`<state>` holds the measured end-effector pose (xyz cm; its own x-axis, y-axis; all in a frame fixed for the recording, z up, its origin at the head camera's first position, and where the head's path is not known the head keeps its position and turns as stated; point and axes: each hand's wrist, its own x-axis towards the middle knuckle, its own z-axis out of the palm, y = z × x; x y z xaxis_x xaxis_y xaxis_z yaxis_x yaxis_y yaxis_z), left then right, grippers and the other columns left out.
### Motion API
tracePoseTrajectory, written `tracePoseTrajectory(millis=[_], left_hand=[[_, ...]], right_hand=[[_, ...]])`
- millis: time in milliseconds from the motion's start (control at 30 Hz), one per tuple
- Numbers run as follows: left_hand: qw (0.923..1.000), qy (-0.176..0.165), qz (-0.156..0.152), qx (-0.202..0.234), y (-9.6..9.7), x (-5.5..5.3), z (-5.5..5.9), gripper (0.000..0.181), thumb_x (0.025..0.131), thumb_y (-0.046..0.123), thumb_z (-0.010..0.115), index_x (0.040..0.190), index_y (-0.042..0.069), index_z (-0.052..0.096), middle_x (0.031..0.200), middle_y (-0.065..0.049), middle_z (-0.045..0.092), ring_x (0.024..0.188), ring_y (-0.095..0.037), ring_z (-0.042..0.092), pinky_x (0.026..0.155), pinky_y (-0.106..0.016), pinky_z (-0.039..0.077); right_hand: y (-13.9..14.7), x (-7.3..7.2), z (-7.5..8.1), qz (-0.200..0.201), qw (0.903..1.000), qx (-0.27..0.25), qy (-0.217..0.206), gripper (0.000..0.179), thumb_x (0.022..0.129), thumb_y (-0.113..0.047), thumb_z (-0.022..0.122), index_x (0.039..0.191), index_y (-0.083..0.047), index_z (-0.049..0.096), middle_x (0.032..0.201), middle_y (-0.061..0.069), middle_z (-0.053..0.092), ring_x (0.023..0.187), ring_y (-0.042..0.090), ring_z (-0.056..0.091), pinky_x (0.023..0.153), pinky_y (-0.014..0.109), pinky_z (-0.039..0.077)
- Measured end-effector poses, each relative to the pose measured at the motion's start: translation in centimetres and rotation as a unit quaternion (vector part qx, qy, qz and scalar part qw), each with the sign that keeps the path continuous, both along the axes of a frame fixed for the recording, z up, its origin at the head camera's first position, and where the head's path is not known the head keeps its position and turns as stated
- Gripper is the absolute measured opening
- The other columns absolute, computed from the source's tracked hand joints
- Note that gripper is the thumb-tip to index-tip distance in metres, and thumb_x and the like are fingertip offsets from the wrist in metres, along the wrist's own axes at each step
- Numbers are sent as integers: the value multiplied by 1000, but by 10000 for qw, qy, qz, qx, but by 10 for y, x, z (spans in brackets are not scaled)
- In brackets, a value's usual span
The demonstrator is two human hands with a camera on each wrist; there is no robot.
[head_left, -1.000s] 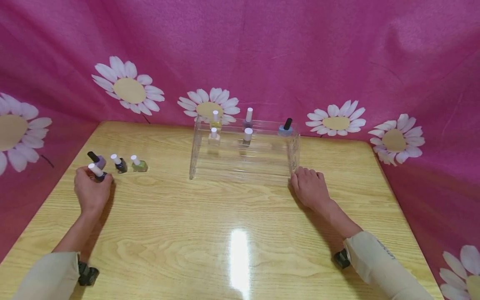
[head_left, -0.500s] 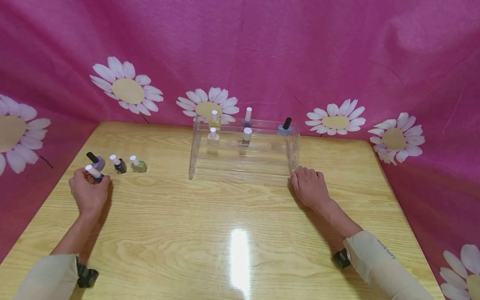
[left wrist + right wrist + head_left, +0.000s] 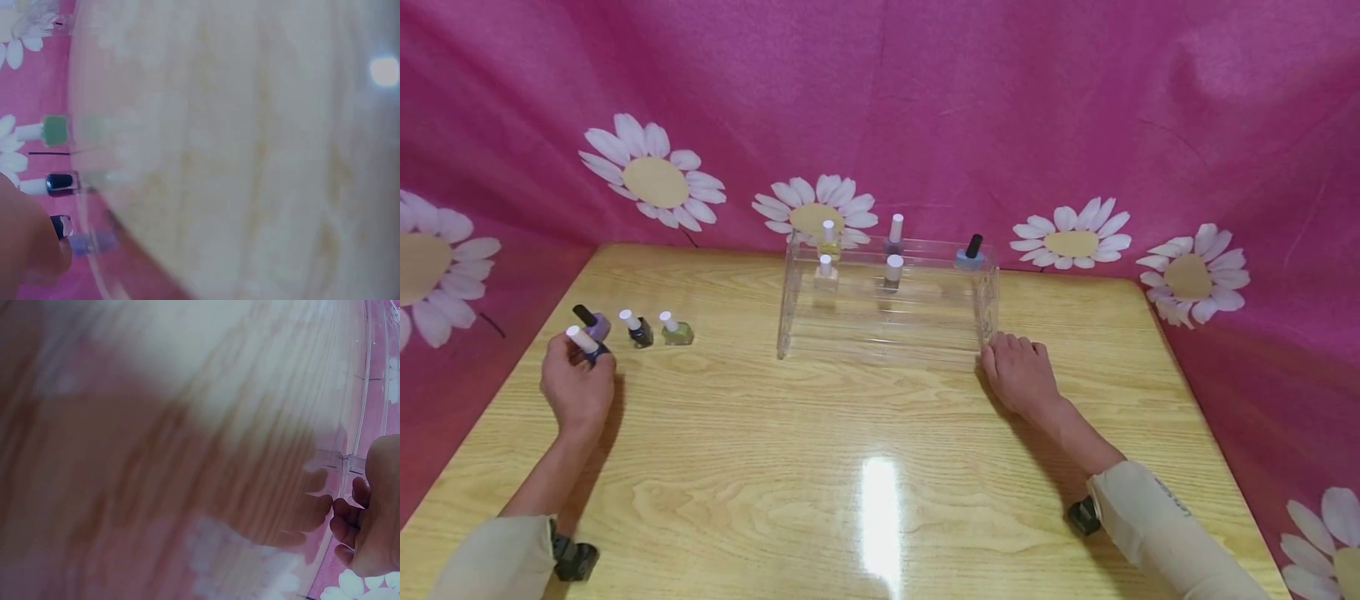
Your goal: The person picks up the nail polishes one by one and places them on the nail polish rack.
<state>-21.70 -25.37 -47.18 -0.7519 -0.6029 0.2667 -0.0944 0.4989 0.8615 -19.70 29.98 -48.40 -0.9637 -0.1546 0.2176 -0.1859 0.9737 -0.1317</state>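
Left hand pinches white-capped dark nail polish bottle. Black-capped lilac bottle stands just beyond that hand; a sideways swing could topple it. Right hand at near corner of clear rack, grip unclear; a push there might shift it.

the head view is bright and fairly sharp, with a blown-out strip of glare on the glossy counter in front of the clear rack. soft shadows fall along the left forearm and right forearm. both wrist views are dimmer, bluish and hazy, the counter's grain smeared; the right one mirrors the fingers darkly beside the rack.
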Motion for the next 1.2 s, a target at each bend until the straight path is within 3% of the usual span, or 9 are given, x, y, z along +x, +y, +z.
tracePoseTrajectory(millis=[133, 267, 400, 567, 800, 967, 1200], left_hand=[[9975, 302, -460, 437, 7, -2, 9, 37, 80, -1, 54, 117, 1, 55, 107, -8, 57, 87, -4, 53, 70, -10, 44], [9924, 199, -883, 829, 19, -3, 20, 43, 81, -3, 55, 122, 6, 48, 101, 2, 54, 90, -4, 52, 71, -10, 43], [9846, 245, -1490, 875, 33, -3, 28, 46, 81, -7, 55, 122, 10, 44, 99, 7, 51, 90, -4, 52, 74, -10, 43], [9631, 513, -2477, 917, 50, -1, 39, 51, 78, -17, 52, 124, 1, 41, 101, 2, 49, 92, -5, 50, 81, -13, 41], [9201, 760, -3741, 880, 77, -6, 56, 48, 78, -20, 52, 123, -10, 36, 104, -2, 49, 93, -7, 50, 79, -12, 43], [8949, 752, -4289, 974, 100, -10, 68, 48, 78, -20, 52, 122, -12, 36, 107, -10, 49, 94, -10, 51, 77, -13, 46], [8731, 577, -4731, 1026, 131, -19, 78, 48, 80, -19, 52, 125, -9, 38, 116, -24, 46, 102, -23, 50, 82, -18, 47]], right_hand=[[1, 0, 1, -32, 10000, 5, -78, 32, 99, -29, 32, 78, -8, 43, 74, 10, 48, 78, 34, 50, 70, 48, 35], [2, -1, 1, -40, 9999, -12, -162, 33, 99, -31, 31, 79, -8, 44, 76, 10, 49, 79, 34, 49, 70, 48, 35], [2, -1, 1, -4, 9999, -40, -114, 33, 99, -31, 31, 79, -8, 44, 76, 10, 49, 78, 34, 50, 71, 48, 35], [1, -1, 1, 9, 10000, -29, -44, 32, 99, -30, 32, 78, -8, 43, 74, 10, 48, 77, 34, 50, 71, 48, 35], [2, -1, 2, 37, 10000, -31, 16, 32, 99, -29, 33, 76, -8, 42, 72, 9, 47, 76, 34, 50, 73, 49, 36], [2, -1, 1, 38, 10000, 9, 22, 32, 99, -29, 32, 76, -8, 42, 71, 9, 47, 76, 34, 51, 72, 50, 36], [1, -1, -1, 80, 9998, 20, 201, 32, 98, -28, 34, 76, -7, 43, 71, 10, 49, 74, 35, 52, 74, 50, 37]])
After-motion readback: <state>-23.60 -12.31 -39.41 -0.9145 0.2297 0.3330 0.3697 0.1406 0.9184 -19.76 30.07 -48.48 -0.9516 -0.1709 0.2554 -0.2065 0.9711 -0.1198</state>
